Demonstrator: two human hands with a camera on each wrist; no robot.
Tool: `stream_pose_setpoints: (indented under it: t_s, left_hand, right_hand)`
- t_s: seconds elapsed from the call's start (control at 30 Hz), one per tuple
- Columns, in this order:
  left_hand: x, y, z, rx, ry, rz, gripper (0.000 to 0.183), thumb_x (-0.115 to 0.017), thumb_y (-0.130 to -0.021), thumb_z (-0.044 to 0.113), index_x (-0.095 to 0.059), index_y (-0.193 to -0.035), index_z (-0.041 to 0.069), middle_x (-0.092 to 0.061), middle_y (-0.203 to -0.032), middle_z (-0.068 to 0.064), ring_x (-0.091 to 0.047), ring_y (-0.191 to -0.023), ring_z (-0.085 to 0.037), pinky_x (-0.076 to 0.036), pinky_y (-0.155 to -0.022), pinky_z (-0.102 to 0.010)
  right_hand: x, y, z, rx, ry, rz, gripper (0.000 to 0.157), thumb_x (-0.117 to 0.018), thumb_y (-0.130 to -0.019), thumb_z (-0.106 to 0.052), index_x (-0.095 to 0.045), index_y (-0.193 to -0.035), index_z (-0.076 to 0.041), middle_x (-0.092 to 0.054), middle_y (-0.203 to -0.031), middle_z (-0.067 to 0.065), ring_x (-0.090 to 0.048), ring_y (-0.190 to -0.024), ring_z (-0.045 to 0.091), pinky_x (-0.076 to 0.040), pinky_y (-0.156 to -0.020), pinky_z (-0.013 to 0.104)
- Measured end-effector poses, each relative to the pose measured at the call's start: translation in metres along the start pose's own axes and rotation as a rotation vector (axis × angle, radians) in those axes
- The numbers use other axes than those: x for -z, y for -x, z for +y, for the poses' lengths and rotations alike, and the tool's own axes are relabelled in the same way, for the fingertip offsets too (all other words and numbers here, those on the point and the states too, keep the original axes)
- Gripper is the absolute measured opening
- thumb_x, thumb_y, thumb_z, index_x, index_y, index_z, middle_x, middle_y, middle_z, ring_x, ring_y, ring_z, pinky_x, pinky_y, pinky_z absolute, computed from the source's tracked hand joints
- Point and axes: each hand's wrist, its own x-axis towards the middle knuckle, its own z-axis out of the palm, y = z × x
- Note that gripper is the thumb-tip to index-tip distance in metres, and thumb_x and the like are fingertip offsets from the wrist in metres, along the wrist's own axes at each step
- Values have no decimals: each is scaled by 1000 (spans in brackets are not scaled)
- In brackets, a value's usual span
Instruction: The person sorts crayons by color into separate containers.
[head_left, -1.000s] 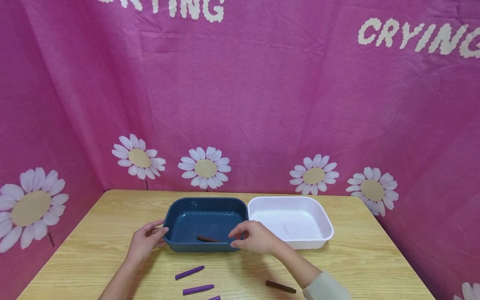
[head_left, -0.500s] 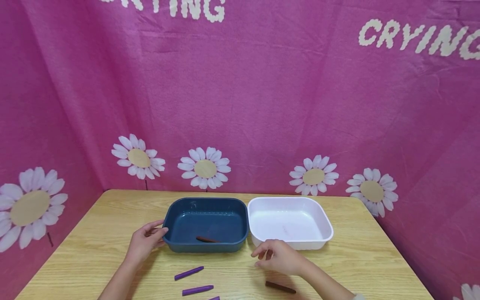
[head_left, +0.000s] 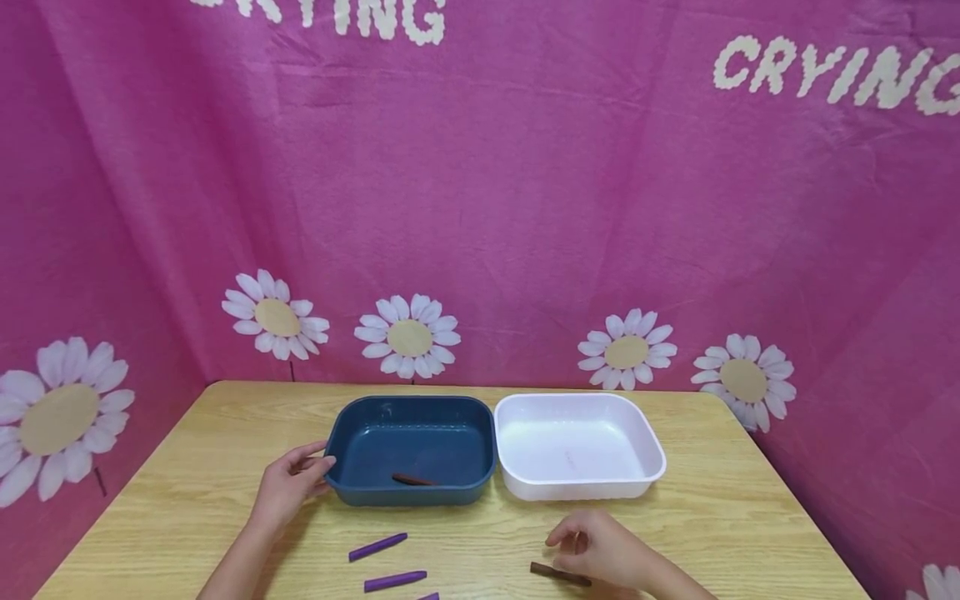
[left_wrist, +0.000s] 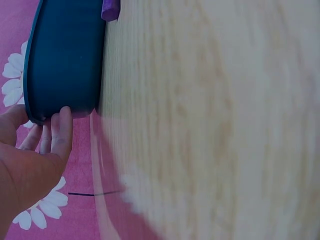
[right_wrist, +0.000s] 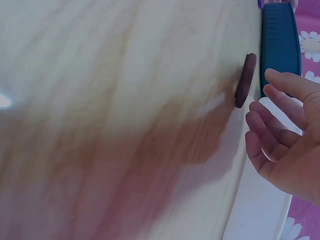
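- My left hand grips the dark blue tray at its 9 o'clock end, thumb over the rim, fingers against the outer wall.
- My right hand holds nothing; its fingers are loosely bent and a little spread.
- The brown crayon lies on the wooden table, just off my right hand at 8 o'clock, its far end partly covered by the hand in the head view. The right wrist view shows a gap between my fingertips and it.
- A second brown crayon lies inside the dark blue tray, at 6 o'clock near the front wall.
- The white tray sits at the dark blue tray's 3 o'clock, rim against rim; the brown crayon is at its 6 o'clock.
- Below the dark blue tray, one purple crayon lies near 7 o'clock, another purple crayon at 6, and a third purple crayon is cut off by the bottom edge.
- Behind everything hangs a pink curtain with white daisies, and white lettering at 2 o'clock reads "CRYING".
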Motion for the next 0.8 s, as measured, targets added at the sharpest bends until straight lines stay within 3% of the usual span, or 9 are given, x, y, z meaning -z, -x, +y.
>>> stream_pose_setpoints:
  t_s: [0.2,0.3,0.53,0.8]
  left_hand:
    - [1,1,0,-4,-31,7,47,-61,-91,18,-48,-131,-4,-66,-95,-7,-66,-75,-5,-56,-73,-27]
    - [1,1,1,-3,-16,4,47,-61,-91,16,-48,-131,-5,-65,-94,-6,-66,-75,-5,-56,-74,-28]
    - [1,0,1,-1,5,-5,46,-60,-91,14,-47,-131,-6,-64,-92,-4,-66,-75,-5,-56,-74,-28]
    - [1,-1,-1,-5,-17,11,46,-61,-91,16,-49,-130,-4,-65,-93,-5,-65,-75,-4,-56,-74,-28]
  right_hand:
    - [-2,10,5,-210,-33,-81,18,-72,-81,-23,-70,-96,-12,-56,-81,-1,-47,-71,6,-39,-60,20]
    - [-5,11,6,-268,-16,-94,15,-73,-80,-23,-71,-94,-17,-53,-80,0,-46,-71,10,-36,-60,22]
    - [-13,9,8,-183,89,-66,11,-72,-79,-20,-72,-88,-15,-51,-76,-5,-44,-66,2,-37,-60,20]
    - [-14,7,4,-190,92,-69,7,-70,-81,-16,-71,-88,-14,-51,-76,-4,-44,-65,1,-37,-59,20]
